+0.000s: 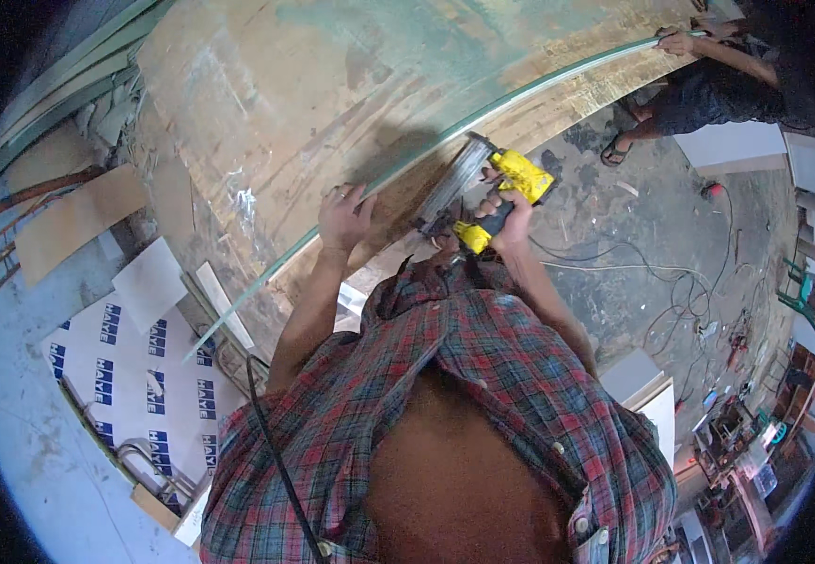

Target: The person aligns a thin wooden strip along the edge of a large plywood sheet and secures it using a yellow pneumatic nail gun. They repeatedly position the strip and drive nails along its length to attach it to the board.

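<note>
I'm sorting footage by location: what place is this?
Probably a woodworking workshop: the right hand grips a yellow nailer-like tool near a stained wooden worktop; a tan rectangular board is at left.

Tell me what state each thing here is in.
Yellow tool: gripped in the right hand
Left hand: touching the long strip
Long strip: laid along the board, left end overhanging
Board: stained
Cords: loosely looped
Plaid shirt: open at the chest
Co-worker's hand: at the strip's far end
</note>
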Demonstrator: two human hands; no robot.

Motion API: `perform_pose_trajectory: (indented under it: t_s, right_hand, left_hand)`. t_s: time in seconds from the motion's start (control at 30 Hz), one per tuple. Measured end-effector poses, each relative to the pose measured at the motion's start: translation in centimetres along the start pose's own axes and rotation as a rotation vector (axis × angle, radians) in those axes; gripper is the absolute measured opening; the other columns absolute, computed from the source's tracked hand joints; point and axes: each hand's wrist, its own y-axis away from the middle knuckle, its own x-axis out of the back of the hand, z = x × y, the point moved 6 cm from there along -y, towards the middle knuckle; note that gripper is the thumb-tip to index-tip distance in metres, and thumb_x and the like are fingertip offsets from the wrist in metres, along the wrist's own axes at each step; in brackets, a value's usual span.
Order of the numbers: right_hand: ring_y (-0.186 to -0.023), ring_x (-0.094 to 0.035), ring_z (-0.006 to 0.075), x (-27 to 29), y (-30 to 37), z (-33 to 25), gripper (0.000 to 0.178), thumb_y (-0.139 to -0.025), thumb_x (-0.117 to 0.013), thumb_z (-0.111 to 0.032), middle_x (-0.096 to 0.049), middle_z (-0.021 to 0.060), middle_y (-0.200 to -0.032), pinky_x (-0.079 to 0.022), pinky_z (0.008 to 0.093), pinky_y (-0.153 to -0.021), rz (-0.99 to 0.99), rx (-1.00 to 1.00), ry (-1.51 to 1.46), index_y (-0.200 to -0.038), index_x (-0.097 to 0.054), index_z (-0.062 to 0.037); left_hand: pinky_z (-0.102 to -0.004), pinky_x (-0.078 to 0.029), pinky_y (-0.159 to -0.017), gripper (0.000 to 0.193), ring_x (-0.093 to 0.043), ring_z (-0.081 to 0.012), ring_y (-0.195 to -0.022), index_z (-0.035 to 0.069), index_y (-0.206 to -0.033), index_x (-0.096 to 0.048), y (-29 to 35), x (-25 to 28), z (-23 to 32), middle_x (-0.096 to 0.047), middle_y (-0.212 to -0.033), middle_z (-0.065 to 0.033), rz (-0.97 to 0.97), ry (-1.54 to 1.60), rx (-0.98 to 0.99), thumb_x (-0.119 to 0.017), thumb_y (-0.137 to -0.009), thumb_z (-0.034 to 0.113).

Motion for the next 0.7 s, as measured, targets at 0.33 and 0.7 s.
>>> perform_pose_trajectory:
  t_s: [0.33, 0.7]
  right_hand:
    - [-0.059, -0.047, 0.0139, -0.5, 0.8, 5.3, 0.011, -0.082, -0.053, -0.021, -0.046, -0.0017, -0.067, -0.042, 0.0315, -0.062, 0.093, -0.075, 0.005, -0.088, -0.054, -0.0113]
    - [-0.061, -0.049, 0.0156, -0.3, 0.9, 7.9, 0.033, -0.085, -0.053, -0.014, -0.047, -0.0017, -0.069, -0.046, 0.035, -0.064, -0.017, -0.088, -0.153, -0.117, -0.058, -0.0082]
  left_hand:
    - [-0.0416, -0.051, -0.079, 0.027, -0.064, -0.0321, -0.088, 0.004, -0.1, -0.074, -0.5, 0.5, 0.6, -0.069, -0.09, -0.012, 0.006, 0.005, -0.055, -0.079, -0.08, 0.02]
    - [-0.0419, -0.051, -0.076, 0.026, -0.064, -0.0327, -0.085, 0.005, -0.106, -0.072, -0.8, 0.2, 1.0, -0.067, -0.092, -0.0131, -0.048, 0.053, -0.019, -0.075, -0.083, 0.019]
